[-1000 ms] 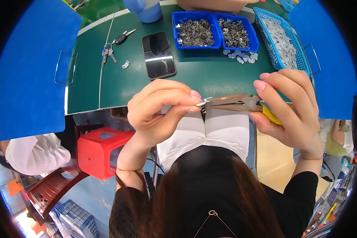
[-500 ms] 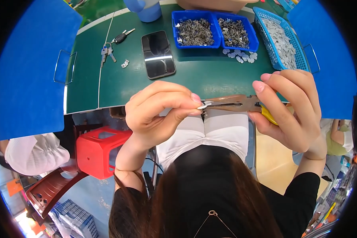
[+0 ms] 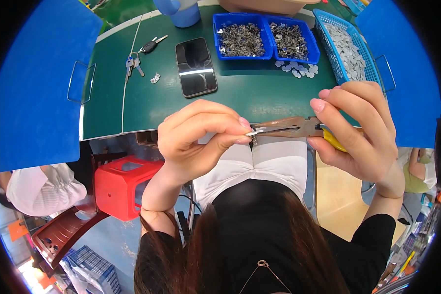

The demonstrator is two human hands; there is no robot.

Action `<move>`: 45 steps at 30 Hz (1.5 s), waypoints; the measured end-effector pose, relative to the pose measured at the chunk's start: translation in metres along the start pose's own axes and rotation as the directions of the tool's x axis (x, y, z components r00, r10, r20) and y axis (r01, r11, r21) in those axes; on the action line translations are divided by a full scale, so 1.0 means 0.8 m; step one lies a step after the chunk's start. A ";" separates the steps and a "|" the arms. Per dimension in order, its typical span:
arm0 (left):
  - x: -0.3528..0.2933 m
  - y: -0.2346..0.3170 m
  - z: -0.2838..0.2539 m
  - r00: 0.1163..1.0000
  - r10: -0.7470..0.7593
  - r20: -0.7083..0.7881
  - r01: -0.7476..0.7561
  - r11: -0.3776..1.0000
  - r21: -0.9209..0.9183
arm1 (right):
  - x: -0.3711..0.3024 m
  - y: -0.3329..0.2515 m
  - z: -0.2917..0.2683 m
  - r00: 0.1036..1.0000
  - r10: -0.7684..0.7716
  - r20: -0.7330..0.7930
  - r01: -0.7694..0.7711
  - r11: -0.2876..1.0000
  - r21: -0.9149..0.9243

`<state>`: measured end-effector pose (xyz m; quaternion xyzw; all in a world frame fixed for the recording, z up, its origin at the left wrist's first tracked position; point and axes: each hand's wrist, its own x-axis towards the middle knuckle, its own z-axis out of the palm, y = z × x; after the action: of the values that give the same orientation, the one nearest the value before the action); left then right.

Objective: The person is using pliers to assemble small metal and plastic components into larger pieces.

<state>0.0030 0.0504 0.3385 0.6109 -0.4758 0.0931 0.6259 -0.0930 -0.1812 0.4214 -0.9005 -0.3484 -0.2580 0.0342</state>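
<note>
Small metal piece — you pinch it between your left hand's thumb and forefinger, just above your lap at the near edge of the green bench. It looks light, stiff and slippery, so grip its flat faces, clear of the pliers nose. Your right hand is clenched around the yellow handles (jaws closed on the piece). Since half a second ago, hardly anything differs — both hands hold as before.
</note>
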 end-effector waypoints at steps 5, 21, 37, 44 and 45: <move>0.002 -0.002 0.002 1.000 -0.015 0.008 0.016 0.999 -0.033 | 0.001 0.000 -0.005 1.000 0.015 0.015 -0.015 1.000 0.012; 0.006 0.002 0.005 1.000 -0.009 0.013 0.009 0.999 -0.031 | -0.009 -0.005 -0.003 1.000 0.012 0.003 -0.012 0.999 -0.031; 0.007 0.004 0.006 1.000 0.019 0.022 -0.020 0.999 0.038 | -0.007 -0.013 -0.010 0.997 0.048 0.063 -0.044 0.997 -0.059; 0.009 0.013 0.002 0.998 0.019 0.063 -0.026 0.993 0.115 | -0.007 -0.012 -0.009 0.999 0.031 0.040 -0.030 0.999 -0.022; 0.009 0.013 0.003 0.997 0.024 0.077 -0.032 0.993 0.111 | -0.008 -0.011 -0.010 0.998 0.027 0.051 -0.026 0.999 -0.020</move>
<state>-0.0015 0.0478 0.3504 0.6416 -0.5015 0.1053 0.5708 -0.1060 -0.1799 0.4239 -0.9116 -0.3346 -0.2378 0.0200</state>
